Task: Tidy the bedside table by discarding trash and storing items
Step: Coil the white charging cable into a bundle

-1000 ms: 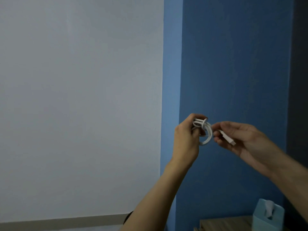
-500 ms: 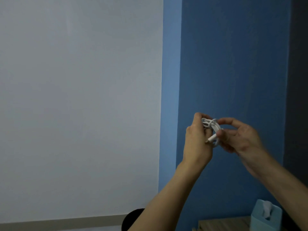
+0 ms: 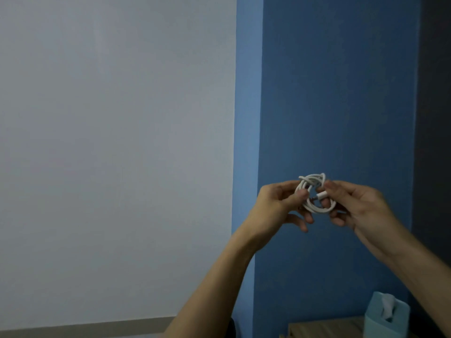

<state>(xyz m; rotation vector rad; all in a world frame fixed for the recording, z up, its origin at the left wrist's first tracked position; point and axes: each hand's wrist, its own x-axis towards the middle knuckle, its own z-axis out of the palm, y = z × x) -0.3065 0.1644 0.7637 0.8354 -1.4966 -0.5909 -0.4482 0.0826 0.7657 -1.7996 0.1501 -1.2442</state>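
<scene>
A white charging cable (image 3: 314,206) is wound into a small coil and held up in front of the blue wall. My left hand (image 3: 275,208) pinches the coil's left side between thumb and fingers. My right hand (image 3: 358,206) grips the right side, its fingertips on the plug end inside the loop. Only a back corner of the wooden bedside table (image 3: 324,329) shows at the bottom right.
A light blue tissue box (image 3: 385,318) with a white tissue sticking out stands on the table at the bottom right. A pale grey wall fills the left half; a blue wall is on the right.
The loose plug end my right hand held out to the side has been brought into the coil. Both hands shifted right and came together around the bundle.
</scene>
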